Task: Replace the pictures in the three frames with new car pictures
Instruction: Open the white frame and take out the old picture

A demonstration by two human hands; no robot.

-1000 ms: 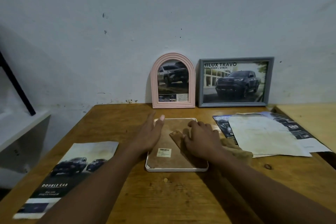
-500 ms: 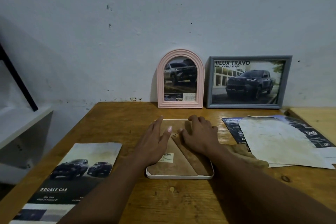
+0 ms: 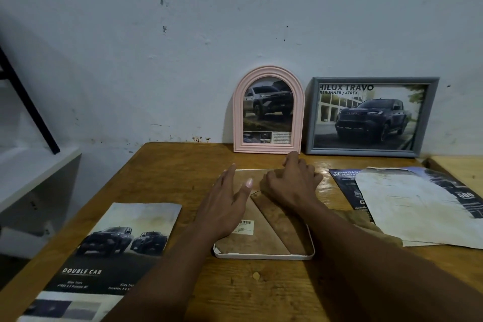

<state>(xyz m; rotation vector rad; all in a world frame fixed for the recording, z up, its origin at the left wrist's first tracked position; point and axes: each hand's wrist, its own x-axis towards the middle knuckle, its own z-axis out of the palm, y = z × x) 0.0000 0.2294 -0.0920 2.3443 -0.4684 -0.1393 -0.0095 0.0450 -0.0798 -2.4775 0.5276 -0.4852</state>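
Head view gives me both grips over the white frame [image 3: 264, 257], which lies face down on the worktop [image 3: 235, 290] so that its brown backing board [image 3: 248, 243] is up and reachable. My left grip [image 3: 227, 204] lies flat and open on the near-left part of the board, fingers straight. I judge it is there to pin the frame so it does not slide. My right grip [image 3: 290, 183] sits at the far edge of the board with its fingers curled down; whether they pinch a tab or only press I cannot tell, as the knuckles hide the tips. The fold-out stand flap [image 3: 277, 219] runs slantwise from under the right grip towards me, and a barcode label [image 3: 245, 225] shows by the heel of the left.

Beyond both grips the pink arched frame [image 3: 269, 110] and, to its right, the grey frame [image 3: 371, 116] lean on the wall, each showing a truck picture, parked clear of the work. A Double Cab brochure [image 3: 117, 248] lies left of the left grip, loose sheets [image 3: 418, 209] right of the right grip, both within reach as supply or discards. I take this frame's back as the step in hand
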